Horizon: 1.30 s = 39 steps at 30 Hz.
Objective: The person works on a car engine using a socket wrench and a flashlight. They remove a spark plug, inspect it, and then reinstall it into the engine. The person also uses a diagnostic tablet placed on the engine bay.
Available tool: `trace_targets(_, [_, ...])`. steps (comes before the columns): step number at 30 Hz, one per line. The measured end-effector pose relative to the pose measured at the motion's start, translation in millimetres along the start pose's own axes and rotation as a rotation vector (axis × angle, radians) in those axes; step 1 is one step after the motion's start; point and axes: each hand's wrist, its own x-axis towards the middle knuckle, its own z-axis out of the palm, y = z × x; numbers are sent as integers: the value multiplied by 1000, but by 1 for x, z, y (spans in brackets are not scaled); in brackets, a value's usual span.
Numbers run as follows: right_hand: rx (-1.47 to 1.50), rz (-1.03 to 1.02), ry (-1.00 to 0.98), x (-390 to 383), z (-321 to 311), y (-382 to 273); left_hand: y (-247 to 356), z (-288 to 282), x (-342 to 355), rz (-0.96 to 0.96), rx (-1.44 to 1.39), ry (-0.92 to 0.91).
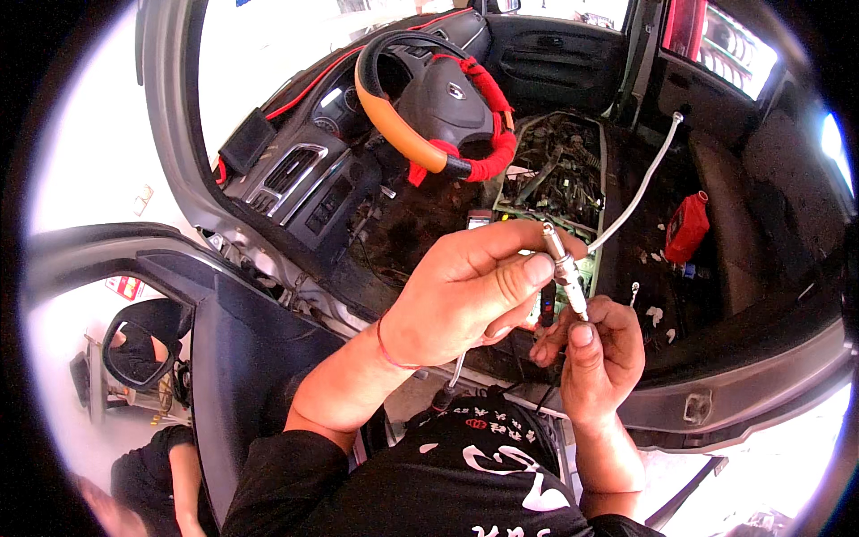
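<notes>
Both hands hold a small metal spark plug [564,267] in front of me, above the open doorway of a vehicle. My left hand [465,291] pinches its upper part between thumb and fingers; a red thread band circles that wrist. My right hand [598,349] grips the plug's lower end with thumb on top. A white hose [640,188] runs behind the plug toward the far side of the cab. Below the hands lies the exposed engine bay [559,170], dirty, with the seat removed.
A steering wheel [429,98] with orange rim and red wrapping sits ahead. A red canister [687,228] stands on the cab floor at the right. The open door [242,349] and its mirror [139,345] are at the left. Another person crouches at the lower left [161,474].
</notes>
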Motion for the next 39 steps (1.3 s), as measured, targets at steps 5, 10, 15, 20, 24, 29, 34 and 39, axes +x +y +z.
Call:
trace_targets(5, [9, 34, 10, 2, 1, 3, -1, 2, -5, 34, 56, 5])
trace_targets(10, [-4, 19, -12, 1, 4, 4, -1, 3, -9, 3, 0, -42])
trace_targets(15, [-75, -53, 31, -3, 7, 0, 3, 0, -12, -21, 39, -76])
trace_targets(20, [-113, -97, 47, -5, 6, -1, 1, 0, -14, 1, 9, -107])
trace_targets(24, [-153, -68, 56, -7, 4, -9, 4, 5, -19, 27, -5, -136])
trace_targets(29, [-214, -461, -347, 0, -6, -54, 15, 8, -32, 43, 199, -214])
trace_targets(34, [-344, -435, -385, 0, 9, -101, 19, 11, -39, 232, 291, -232])
trace_targets(39, [-291, -461, -345, 4, 23, -107, 25, 13, -42, 214, 326, -232])
